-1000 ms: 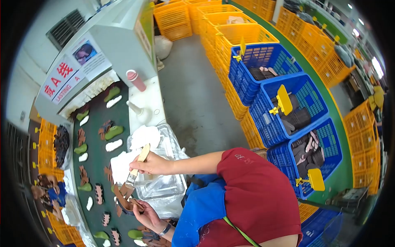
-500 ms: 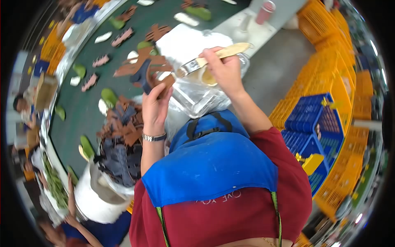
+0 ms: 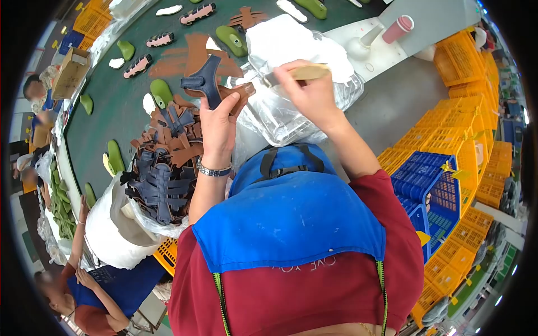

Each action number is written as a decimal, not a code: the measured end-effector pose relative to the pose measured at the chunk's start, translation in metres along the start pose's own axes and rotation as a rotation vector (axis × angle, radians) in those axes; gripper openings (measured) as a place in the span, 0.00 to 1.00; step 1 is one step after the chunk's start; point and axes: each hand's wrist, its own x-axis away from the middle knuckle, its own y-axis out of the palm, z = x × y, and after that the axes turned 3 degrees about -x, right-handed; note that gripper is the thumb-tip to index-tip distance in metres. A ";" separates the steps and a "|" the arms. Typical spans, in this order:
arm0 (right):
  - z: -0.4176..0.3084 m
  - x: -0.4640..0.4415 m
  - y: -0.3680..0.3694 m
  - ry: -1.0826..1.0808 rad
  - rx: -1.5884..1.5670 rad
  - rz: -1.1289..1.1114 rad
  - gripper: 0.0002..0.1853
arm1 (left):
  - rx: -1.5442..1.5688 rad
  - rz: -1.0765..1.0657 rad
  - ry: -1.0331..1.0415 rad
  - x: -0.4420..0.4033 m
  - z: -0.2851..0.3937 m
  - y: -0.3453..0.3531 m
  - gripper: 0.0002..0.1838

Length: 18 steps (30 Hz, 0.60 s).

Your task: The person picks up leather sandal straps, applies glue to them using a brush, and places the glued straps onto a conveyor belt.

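My left hand (image 3: 218,126) is closed on a sandal upper (image 3: 204,77), pinching it near the brown strap end. The navy straps face up and the brown side shows below. My right hand (image 3: 311,98) grips a flat brush (image 3: 311,72) by its pale wooden handle. The brush head points left, close to the strap end; whether they touch I cannot tell. Under the right hand is a clear plastic tray (image 3: 280,137) with white sheets (image 3: 286,45) behind it. More brown uppers (image 3: 196,50) lie on the green belt just beyond my left hand.
Navy and brown uppers (image 3: 162,179) are heaped left of my left arm, beside a white bucket (image 3: 115,235). Green soles (image 3: 230,39) and pink sandals (image 3: 137,66) lie along the belt (image 3: 106,145). Blue crates (image 3: 423,173) and yellow crates (image 3: 459,56) stand right. A co-worker (image 3: 84,302) sits lower left.
The brush has swung so its head now lies nearer the strap end. The upper has turned, showing more navy. The glue cup seen earlier is now hidden. The whole view has shifted slightly.
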 end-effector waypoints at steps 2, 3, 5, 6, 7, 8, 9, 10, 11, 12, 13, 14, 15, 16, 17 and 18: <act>-0.013 -0.004 -0.004 0.103 -0.141 0.104 0.07 | -0.021 0.013 0.005 0.000 -0.003 -0.004 0.20; -0.017 -0.006 -0.003 0.094 -0.223 0.108 0.06 | -0.009 0.012 0.007 0.000 -0.004 -0.004 0.20; -0.015 -0.003 0.006 0.117 -0.179 0.007 0.07 | 0.014 0.009 0.010 0.002 -0.006 -0.004 0.20; -0.013 0.000 0.008 0.126 -0.156 -0.045 0.07 | 0.008 0.017 0.016 0.002 -0.006 -0.004 0.20; -0.005 0.001 0.009 0.066 -0.040 -0.074 0.07 | 0.002 0.026 0.022 0.002 -0.005 -0.005 0.20; -0.004 0.002 0.008 0.080 -0.029 -0.071 0.08 | -0.004 0.038 0.031 0.002 -0.003 -0.005 0.20; -0.004 0.002 0.007 0.091 -0.018 -0.067 0.08 | -0.004 0.035 0.028 0.002 -0.001 -0.006 0.20; -0.002 0.003 0.005 0.105 -0.007 -0.061 0.08 | -0.004 0.031 0.023 0.003 0.002 -0.007 0.20; 0.005 0.006 0.004 0.112 -0.029 -0.032 0.07 | -0.005 0.027 0.017 0.003 0.003 -0.009 0.20; 0.003 0.005 0.000 0.135 -0.082 -0.001 0.07 | -0.028 -0.003 0.038 0.001 0.004 -0.012 0.20; -0.002 0.004 -0.005 0.154 -0.136 0.028 0.07 | -0.050 -0.033 0.064 -0.003 0.005 -0.017 0.20; -0.005 0.003 -0.010 0.171 -0.195 0.053 0.06 | -0.075 -0.058 0.094 -0.006 0.008 -0.021 0.19; -0.006 0.003 -0.015 0.178 -0.183 0.078 0.06 | -0.171 -0.011 0.138 -0.006 0.013 -0.023 0.22; -0.006 0.003 -0.021 0.184 -0.177 0.100 0.05 | -0.328 0.020 0.150 -0.008 0.018 -0.031 0.24; -0.008 0.004 -0.025 0.210 -0.223 0.115 0.05 | -0.484 0.056 0.160 -0.012 0.022 -0.043 0.25; -0.009 0.006 -0.030 0.238 -0.268 0.130 0.05 | -0.640 0.092 0.165 -0.014 0.026 -0.052 0.26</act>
